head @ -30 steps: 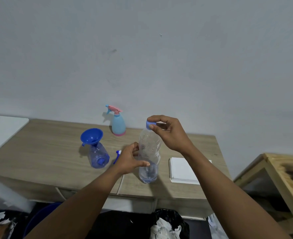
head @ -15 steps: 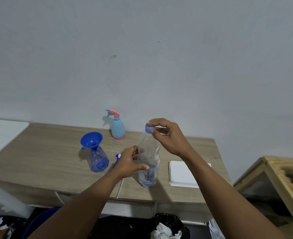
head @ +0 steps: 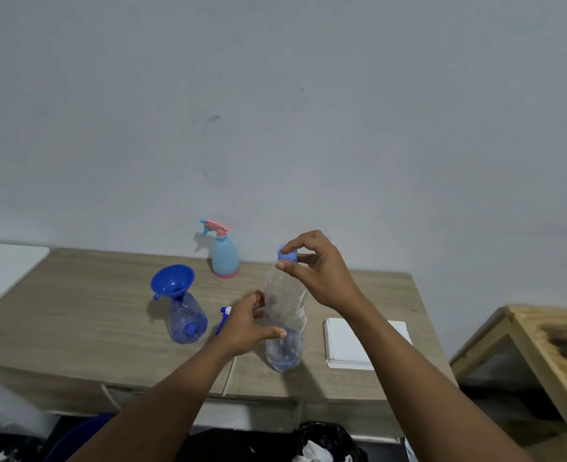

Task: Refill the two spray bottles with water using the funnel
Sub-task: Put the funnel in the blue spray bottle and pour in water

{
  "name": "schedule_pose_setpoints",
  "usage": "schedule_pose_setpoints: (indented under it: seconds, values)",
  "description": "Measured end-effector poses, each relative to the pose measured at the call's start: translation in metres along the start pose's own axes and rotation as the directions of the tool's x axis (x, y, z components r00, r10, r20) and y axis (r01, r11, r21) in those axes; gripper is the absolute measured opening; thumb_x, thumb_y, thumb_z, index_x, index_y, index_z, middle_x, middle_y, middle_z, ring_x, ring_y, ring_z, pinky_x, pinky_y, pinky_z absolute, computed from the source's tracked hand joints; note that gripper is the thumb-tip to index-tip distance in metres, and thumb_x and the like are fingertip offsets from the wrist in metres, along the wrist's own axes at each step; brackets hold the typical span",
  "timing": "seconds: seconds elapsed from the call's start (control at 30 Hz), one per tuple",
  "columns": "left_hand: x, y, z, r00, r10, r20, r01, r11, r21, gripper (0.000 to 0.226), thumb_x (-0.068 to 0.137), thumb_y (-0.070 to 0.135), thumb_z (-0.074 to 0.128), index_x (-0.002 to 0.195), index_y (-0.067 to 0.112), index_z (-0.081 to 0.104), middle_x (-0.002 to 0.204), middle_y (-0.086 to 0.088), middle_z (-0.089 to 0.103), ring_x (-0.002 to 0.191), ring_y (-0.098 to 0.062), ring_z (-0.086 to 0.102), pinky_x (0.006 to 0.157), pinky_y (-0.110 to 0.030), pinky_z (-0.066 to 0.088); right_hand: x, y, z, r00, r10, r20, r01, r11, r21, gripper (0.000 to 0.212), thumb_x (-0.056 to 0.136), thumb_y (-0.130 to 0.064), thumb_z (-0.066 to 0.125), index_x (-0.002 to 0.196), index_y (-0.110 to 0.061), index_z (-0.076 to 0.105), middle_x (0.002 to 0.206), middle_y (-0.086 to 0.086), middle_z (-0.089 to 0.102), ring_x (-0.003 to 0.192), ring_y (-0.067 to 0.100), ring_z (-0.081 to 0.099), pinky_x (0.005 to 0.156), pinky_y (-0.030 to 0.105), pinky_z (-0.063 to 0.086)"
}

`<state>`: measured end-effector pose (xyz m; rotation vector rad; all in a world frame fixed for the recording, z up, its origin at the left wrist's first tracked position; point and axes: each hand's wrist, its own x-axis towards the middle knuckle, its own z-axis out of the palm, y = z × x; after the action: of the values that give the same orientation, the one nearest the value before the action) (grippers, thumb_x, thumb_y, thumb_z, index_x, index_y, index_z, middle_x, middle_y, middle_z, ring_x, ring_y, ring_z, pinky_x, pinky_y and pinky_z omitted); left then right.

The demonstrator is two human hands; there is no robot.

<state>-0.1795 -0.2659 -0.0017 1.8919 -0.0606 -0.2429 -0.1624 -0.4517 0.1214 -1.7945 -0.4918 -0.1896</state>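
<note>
A clear plastic water bottle (head: pixel 285 315) stands on the wooden table (head: pixel 92 315) with a little water at its bottom. My left hand (head: pixel 247 326) grips its lower body. My right hand (head: pixel 318 271) pinches the blue cap (head: pixel 287 253) on its neck. Left of it stands a clear blue spray bottle (head: pixel 187 320) with a blue funnel (head: pixel 172 281) seated in its mouth. Its blue spray head (head: pixel 223 316) lies on the table, partly hidden by my left hand. A light blue spray bottle with a pink trigger (head: pixel 224 253) stands at the back by the wall.
A white pad of paper (head: pixel 348 345) lies right of the water bottle. A wooden stand (head: pixel 548 345) is at the right, apart from the table. A white surface (head: pixel 2 265) adjoins the table's left. Dark bags with crumpled paper (head: pixel 312 445) sit below the front edge.
My right hand's fingers have shifted around the blue cap while my left hand kept its hold on the bottle. The view has tilted slightly.
</note>
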Motion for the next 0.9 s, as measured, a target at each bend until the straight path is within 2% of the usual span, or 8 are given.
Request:
schedule_pose_setpoints:
  seconds: [0.1,0.23,0.43,0.6,0.67,0.77,0.83,0.9]
  values:
    - [0.001,0.001,-0.001,1.0,0.006,0.001,-0.006,1.0,0.012,0.093,0.051,0.043,0.096,0.132,0.03,0.053,0.129,0.009,0.064,0.119,-0.013,0.062,0.099,-0.044,0.055,0.001,0.0,0.001,1.0,-0.015,-0.013,0.015,1.0,-0.011,0.01,0.088,-0.013,0.077,0.096,-0.017,0.072,0.105,0.001,0.068,0.102,0.015,0.068,0.093,0.039,0.058]
    - [0.001,0.002,-0.002,1.0,0.007,-0.001,-0.007,1.0,0.007,0.093,0.051,0.043,0.095,0.132,0.03,0.053,0.129,0.008,0.064,0.12,-0.015,0.062,0.099,-0.044,0.055,-0.002,-0.003,-0.002,1.0,-0.001,0.031,0.001,1.0,0.008,0.009,0.094,-0.008,0.066,0.101,-0.012,0.071,0.112,-0.001,0.071,0.108,0.013,0.068,0.093,0.027,0.055]
    - [0.001,0.0,0.0,1.0,0.007,0.009,-0.007,1.0,-0.017,0.092,0.05,0.042,0.096,0.132,0.03,0.053,0.129,0.009,0.064,0.12,-0.014,0.061,0.099,-0.044,0.055,0.001,-0.002,-0.002,0.999,-0.042,0.006,0.042,0.997,-0.071,0.011,0.089,-0.014,0.075,0.097,-0.016,0.068,0.107,0.001,0.064,0.104,0.014,0.065,0.091,0.029,0.057]
    - [0.002,0.001,-0.001,1.0,0.017,-0.001,-0.017,0.999,-0.031,0.087,0.052,0.038,0.096,0.128,0.033,0.055,0.128,0.01,0.065,0.121,-0.014,0.061,0.099,-0.045,0.055,0.002,-0.008,-0.004,0.999,-0.021,0.042,0.021,1.0,0.0,0.009,0.097,-0.008,0.062,0.103,-0.013,0.068,0.114,-0.005,0.07,0.106,0.011,0.067,0.088,0.017,0.052]
    - [0.002,0.002,0.0,1.0,0.021,-0.002,-0.021,0.999,-0.041,0.08,0.053,0.032,0.097,0.123,0.036,0.057,0.126,0.01,0.066,0.119,-0.014,0.062,0.098,-0.044,0.056,0.004,-0.011,-0.008,1.0,-0.001,-0.018,0.002,0.999,0.053,0.01,0.098,-0.012,0.063,0.106,-0.012,0.068,0.113,-0.008,0.071,0.105,0.009,0.069,0.087,0.017,0.051]
    - [0.003,0.002,0.0,0.999,0.038,-0.011,-0.038,0.998,-0.045,0.083,0.053,0.03,0.097,0.125,0.036,0.056,0.123,0.01,0.067,0.116,-0.013,0.063,0.095,-0.042,0.057,0.004,0.005,-0.017,0.963,0.074,-0.261,-0.055,0.995,0.082,0.008,0.095,-0.017,0.069,0.102,-0.015,0.069,0.107,-0.007,0.074,0.098,0.01,0.068,0.083,0.026,0.053]
    - [0.003,0.001,0.001,0.999,0.048,-0.017,-0.048,0.998,-0.05,0.079,0.054,0.024,0.097,0.122,0.034,0.059,0.119,0.012,0.069,0.113,-0.013,0.065,0.093,-0.04,0.058,-0.009,0.041,-0.019,0.917,0.175,-0.359,-0.177,0.984,0.025,0.005,0.09,-0.018,0.073,0.093,-0.017,0.069,0.096,-0.007,0.074,0.085,0.009,0.066,0.074,0.028,0.054]
    - [0.004,0.001,0.002,0.999,0.042,-0.028,-0.043,0.998,-0.053,0.072,0.056,0.017,0.097,0.117,0.033,0.062,0.116,0.015,0.07,0.113,-0.014,0.065,0.092,-0.039,0.058,-0.036,0.089,-0.014,0.88,0.316,-0.354,-0.363,0.929,-0.071,0.013,0.085,-0.015,0.077,0.081,-0.021,0.066,0.084,-0.004,0.072,0.071,0.01,0.062,0.068,0.027,0.049]
